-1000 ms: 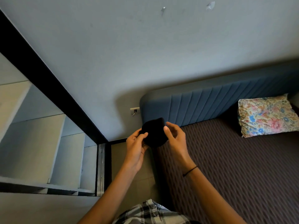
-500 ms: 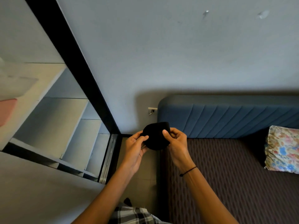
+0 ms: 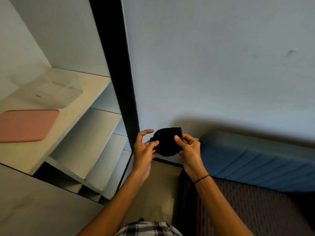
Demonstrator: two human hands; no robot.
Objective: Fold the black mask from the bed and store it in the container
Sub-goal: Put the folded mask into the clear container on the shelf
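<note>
- Black soft cloth mask [image 3: 167, 142], folded small, held in the air between both hands, off the bed — pressed to keep the fold.
- Left hand [image 3: 144, 150]: thumb and fingertip pinch its edge; right hand [image 3: 188, 149]: thumb clamped on.
- Clear plastic container [image 3: 51, 94] sits on the pale shelf [image 3: 81, 116], well apart — probably the next stop.

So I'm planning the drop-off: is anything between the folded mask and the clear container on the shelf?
Nothing visible blocks it. The black mask is held by both hands, and the clear container sits open-topped on the shelf, its pink lid lying beside it.
</note>
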